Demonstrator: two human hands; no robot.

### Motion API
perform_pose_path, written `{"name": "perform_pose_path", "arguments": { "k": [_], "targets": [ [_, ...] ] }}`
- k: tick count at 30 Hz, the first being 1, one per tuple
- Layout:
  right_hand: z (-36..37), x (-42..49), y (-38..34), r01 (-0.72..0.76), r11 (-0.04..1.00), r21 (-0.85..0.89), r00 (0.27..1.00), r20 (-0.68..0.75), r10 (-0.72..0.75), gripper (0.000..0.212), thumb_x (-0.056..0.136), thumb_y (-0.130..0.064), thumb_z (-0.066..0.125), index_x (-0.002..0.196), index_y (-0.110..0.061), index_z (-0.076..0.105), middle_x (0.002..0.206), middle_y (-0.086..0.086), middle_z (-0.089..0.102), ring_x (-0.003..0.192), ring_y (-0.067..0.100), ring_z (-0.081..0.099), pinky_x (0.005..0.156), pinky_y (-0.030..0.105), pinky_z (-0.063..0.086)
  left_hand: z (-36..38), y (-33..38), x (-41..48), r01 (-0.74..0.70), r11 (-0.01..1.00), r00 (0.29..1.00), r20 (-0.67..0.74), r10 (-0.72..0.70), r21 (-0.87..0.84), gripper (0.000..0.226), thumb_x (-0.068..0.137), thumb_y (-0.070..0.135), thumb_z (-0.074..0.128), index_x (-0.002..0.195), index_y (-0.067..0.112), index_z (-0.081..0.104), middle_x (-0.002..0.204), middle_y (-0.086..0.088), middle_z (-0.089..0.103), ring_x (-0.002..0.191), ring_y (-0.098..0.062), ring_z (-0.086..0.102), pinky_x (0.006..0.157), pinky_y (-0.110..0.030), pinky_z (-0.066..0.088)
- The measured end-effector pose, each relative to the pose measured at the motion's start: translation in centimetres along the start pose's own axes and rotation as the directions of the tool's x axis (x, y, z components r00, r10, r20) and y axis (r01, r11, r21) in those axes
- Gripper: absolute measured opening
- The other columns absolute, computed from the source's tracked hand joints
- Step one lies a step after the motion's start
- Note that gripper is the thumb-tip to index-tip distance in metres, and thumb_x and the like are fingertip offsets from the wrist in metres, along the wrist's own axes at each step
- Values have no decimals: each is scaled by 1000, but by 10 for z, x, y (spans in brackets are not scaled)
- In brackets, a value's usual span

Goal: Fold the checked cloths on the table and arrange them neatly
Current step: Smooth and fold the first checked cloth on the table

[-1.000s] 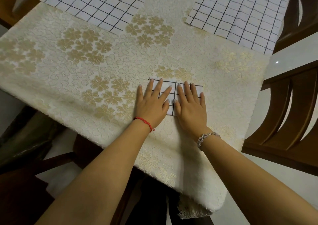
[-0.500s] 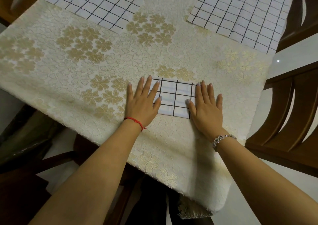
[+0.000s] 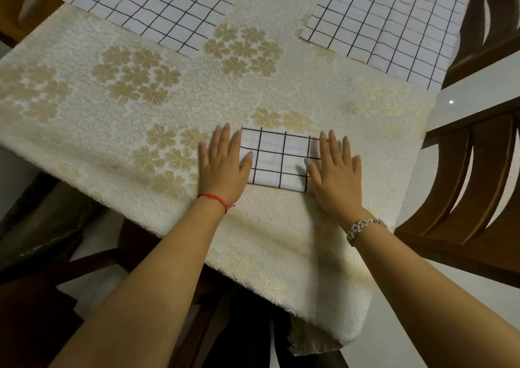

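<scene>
Lying mid-frame, long axis left to right, the folded checked cloth (image 3: 277,160) sits between the left hand (image 3: 222,167) and right hand (image 3: 334,176), each pressed flat, fingers straight, on one short end.

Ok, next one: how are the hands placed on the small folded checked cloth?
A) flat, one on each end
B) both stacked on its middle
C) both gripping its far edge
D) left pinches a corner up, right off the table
A: the left hand lies flat on the left end of the folded checked cloth and the right hand flat on its right end, fingers straight, middle uncovered.
</scene>
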State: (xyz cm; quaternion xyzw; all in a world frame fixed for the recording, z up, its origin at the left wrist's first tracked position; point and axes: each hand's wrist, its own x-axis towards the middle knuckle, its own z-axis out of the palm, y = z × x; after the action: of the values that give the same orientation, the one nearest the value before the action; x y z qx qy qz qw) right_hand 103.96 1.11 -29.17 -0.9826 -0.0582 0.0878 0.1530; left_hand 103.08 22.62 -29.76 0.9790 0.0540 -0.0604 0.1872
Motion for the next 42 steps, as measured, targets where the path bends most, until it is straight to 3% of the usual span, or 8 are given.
{"name": "perform_pose_path", "arguments": {
  "k": [5,9,15,24,31,34,38,42],
  "targets": [
    [-14,-3,-3,-119,958,262,956,-229,182,48,99,-33,38,141,-12,36,139,11,46,129,27,37,103,34,32,-15,1,-3,236,914,913,-248,-325,-329,31,94,31,48,113,9,58,139,-11,44,133,-27,31,111,-40,23],
    [-22,-2,0,-285,862,420,913,-153,377,32,97,-26,42,121,-7,52,109,10,61,101,26,54,76,34,44,-25,1,-9,406,858,868,-161,-470,-313,29,93,34,49,100,9,62,138,-10,41,133,-26,28,108,-36,22],
    [-28,-12,3,-392,829,399,890,-64,452,26,96,-21,48,96,-1,65,91,14,67,73,22,54,65,30,42,-24,7,-20,449,833,880,-2,-476,-324,34,93,39,49,98,8,62,157,-8,11,146,-24,-2,115,-41,8],
    [-35,-16,-4,-448,770,453,883,90,461,31,92,-22,56,76,1,67,71,13,63,59,22,53,56,25,40,-17,14,-23,499,836,865,181,-468,-229,53,89,54,49,109,8,65,158,-11,-7,145,-27,-16,117,-45,-4],
    [-35,-22,-5,-479,687,546,871,200,448,32,88,-24,62,65,-3,59,62,12,55,55,21,48,55,25,37,-16,16,-31,454,759,882,114,-457,-467,30,87,36,62,92,7,66,158,-8,1,146,-26,-8,119,-39,5],
    [-36,-25,-3,-521,573,633,846,294,445,34,83,-26,67,60,-7,52,61,11,50,55,21,44,57,28,36,-22,19,-35,390,718,894,51,-445,-577,26,85,28,66,67,15,51,156,-7,15,144,-24,17,114,-35,23],
    [-36,-31,-4,-514,498,698,850,334,407,18,82,-23,67,77,-8,59,69,12,51,66,22,46,60,29,36,-27,21,-38,345,647,889,16,-457,-680,30,85,19,65,64,15,45,123,-12,50,118,-24,48,87,-18,34],
    [-35,-36,-6,-510,418,752,847,354,397,19,84,-20,66,70,-9,59,63,4,51,66,20,48,60,27,37,-25,20,-39,350,470,871,96,-482,-810,18,87,14,63,77,7,50,76,0,49,76,-17,49,64,-11,46]
  ]
}}
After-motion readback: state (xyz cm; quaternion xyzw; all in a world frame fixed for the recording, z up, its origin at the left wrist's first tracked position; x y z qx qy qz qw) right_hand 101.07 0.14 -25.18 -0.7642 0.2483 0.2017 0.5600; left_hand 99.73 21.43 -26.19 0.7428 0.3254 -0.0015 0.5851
